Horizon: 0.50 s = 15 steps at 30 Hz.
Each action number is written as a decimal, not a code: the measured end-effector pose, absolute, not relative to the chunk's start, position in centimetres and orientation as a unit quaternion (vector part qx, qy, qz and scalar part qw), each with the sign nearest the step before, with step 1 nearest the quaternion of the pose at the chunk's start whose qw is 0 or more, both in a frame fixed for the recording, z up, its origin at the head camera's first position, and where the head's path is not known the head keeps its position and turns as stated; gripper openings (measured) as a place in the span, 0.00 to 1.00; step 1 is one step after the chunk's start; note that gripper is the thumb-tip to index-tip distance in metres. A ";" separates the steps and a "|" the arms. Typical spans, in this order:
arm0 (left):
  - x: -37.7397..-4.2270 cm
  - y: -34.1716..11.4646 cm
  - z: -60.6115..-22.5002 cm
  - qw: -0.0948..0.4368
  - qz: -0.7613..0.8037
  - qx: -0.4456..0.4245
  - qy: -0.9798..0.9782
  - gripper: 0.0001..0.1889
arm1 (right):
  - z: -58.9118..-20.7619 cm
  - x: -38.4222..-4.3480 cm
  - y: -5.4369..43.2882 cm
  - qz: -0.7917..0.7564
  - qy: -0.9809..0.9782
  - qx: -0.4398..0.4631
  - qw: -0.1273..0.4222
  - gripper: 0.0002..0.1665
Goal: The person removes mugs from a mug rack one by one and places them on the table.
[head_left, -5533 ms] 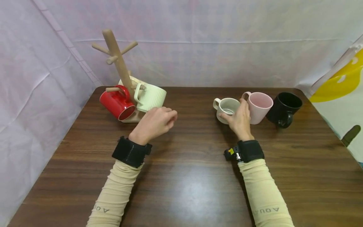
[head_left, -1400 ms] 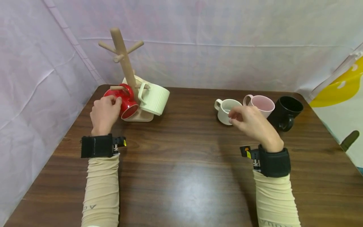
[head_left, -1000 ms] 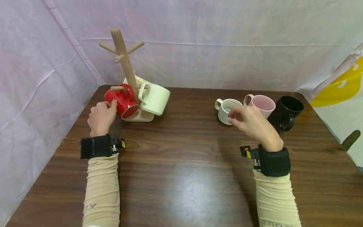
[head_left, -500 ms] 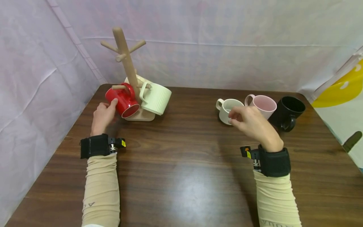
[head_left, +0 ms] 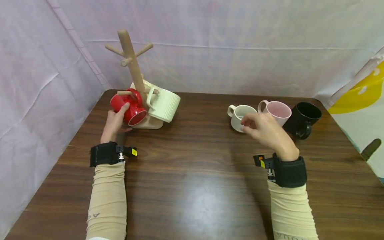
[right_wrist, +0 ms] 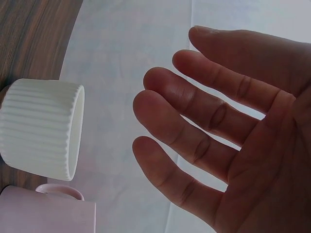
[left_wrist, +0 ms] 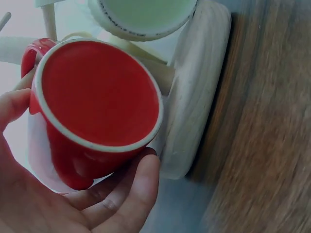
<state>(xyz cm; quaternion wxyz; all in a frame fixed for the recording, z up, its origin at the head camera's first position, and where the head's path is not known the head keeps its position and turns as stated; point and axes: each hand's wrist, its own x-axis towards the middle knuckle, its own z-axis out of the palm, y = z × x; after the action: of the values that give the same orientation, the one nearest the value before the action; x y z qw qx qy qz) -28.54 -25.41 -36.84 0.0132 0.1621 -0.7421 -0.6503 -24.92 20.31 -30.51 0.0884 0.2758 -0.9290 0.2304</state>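
Note:
My left hand [head_left: 114, 121] grips the red mug [head_left: 133, 109], which hangs tilted by its handle on a lower peg of the wooden mug rack [head_left: 134, 71]. In the left wrist view the mug's red base [left_wrist: 99, 94] faces the camera, with the thumb on one side and curled fingers [left_wrist: 143, 182] around the other. A ribbed pale green mug [head_left: 166, 106] hangs beside it, and a cream mug [head_left: 147, 83] shows partly behind the post. My right hand [head_left: 268, 131] hovers with relaxed fingers, holding nothing, near the short white ribbed mug [head_left: 236, 122].
A pink mug [head_left: 279, 110] and a black mug [head_left: 301, 116] stand right of the white mug on the brown wooden table [head_left: 192, 160]. Upper pegs [head_left: 144, 49] of the rack stick out bare. A pale cloth [head_left: 240, 66] hangs behind the table's far edge.
My left hand has dropped from in front of the red mug and closed around it. Earlier, my right hand was at the white mug; it has since drawn back and now stays still.

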 end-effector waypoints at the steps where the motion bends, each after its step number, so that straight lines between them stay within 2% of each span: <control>1: -28.6 -25.4 -36.9 0.013 -0.660 0.164 -0.733 0.45 | -30.5 -24.9 20.3 0.231 -0.929 0.276 0.089 0.05; 15: -28.8 -24.6 -36.9 0.031 -0.686 0.193 -0.701 0.45 | -30.5 -24.8 20.5 0.228 -0.929 0.278 0.091 0.04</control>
<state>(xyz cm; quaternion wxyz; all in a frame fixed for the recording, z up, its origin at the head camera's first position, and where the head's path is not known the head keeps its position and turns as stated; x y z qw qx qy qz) -28.81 -24.57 -36.94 0.0312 0.1931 -0.7008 -0.6860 -24.84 20.55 -30.45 0.0909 0.2782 -0.9286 0.2280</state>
